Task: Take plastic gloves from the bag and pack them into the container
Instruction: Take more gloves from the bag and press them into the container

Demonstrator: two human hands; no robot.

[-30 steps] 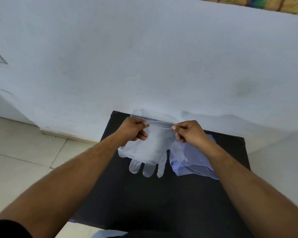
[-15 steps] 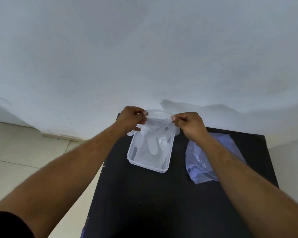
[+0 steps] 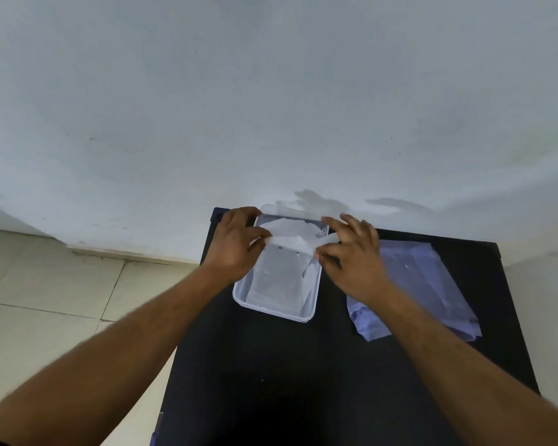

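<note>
A clear rectangular plastic container stands on the black table near the wall. A thin see-through plastic glove is stretched across its far half, folded over, with its lower part hanging down inside. My left hand pinches the glove's left edge at the container's left rim. My right hand pinches the right edge at the container's right rim, the other fingers spread. A pale blue plastic bag lies flat on the table to the right of my right hand.
A white wall rises directly behind the table. Tiled floor lies to the left, below the table's left edge. The table's right edge meets a pale surface at the far right.
Both hands have carried the glove away from the bag and down into the container. The glove now lies folded over the container's far half instead of hanging above it.
</note>
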